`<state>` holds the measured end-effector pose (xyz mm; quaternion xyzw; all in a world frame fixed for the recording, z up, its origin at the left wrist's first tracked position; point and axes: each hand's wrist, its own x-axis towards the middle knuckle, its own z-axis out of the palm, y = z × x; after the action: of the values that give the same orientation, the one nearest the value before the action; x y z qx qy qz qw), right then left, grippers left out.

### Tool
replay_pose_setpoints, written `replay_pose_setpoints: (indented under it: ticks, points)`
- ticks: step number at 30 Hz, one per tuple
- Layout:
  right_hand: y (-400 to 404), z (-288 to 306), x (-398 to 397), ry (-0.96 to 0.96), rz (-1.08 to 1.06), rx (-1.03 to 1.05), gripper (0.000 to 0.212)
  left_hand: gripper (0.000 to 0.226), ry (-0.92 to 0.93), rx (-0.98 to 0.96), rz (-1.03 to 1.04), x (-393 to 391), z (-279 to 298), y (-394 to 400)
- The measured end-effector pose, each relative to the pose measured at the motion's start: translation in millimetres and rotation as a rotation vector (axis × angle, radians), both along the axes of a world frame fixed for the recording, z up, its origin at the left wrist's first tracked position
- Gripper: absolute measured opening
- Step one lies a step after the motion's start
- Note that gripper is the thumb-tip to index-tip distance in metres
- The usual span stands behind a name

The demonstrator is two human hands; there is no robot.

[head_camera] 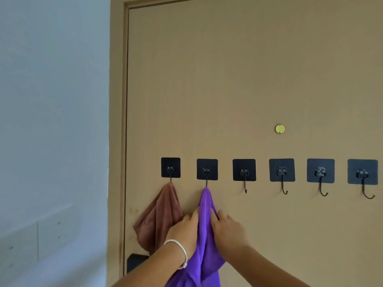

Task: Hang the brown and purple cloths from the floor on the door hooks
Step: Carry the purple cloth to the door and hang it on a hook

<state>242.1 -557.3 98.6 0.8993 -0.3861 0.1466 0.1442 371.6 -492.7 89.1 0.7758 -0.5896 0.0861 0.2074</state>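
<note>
Hanging from the second hook [206,172] from the door's left edge, the purple cloth [205,235] drapes down in soft folds of plush, matte fabric, and its lower end is cut off by the bottom of the frame. The hook's curved tip is hidden under the cloth's peak. The left hand [184,228], with a pale bangle [179,248] on the wrist, lies against the cloth's left edge, while the right hand [227,228] lies against its right edge. Both sets of fingers curl onto the fabric, though whether they pinch it or only press it cannot be told. Left of the purple cloth, the brown cloth [158,220] hangs from the first hook [170,168] in a bunched, pointed drape, partly covered by the left hand. To the right of the purple cloth, four bare wire hooks on square dark adhesive pads follow in a row on the tan door [248,79]. A small round brass disc [280,129] sits above them. A dark object [135,261] below the brown cloth is too hidden to identify.
</note>
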Motion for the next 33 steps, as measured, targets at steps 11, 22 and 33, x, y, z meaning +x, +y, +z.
replay_pose_setpoints:
  ticks: [11, 22, 33]
  points:
    - [1, 14, -31, 0.093, 0.017, -0.207, 0.04, 0.027, -0.342, 0.032, 0.012, 6, 40, 25]
    - [-13, 79, -168, -0.155, -0.263, -0.54, 0.02, 0.05, -0.486, -0.422, -0.38, -47, 92, -23]
    - [91, 50, -317, -0.05, -0.725, -0.493, 0.036, 0.065, -0.411, -0.474, -0.751, -206, 58, -55]
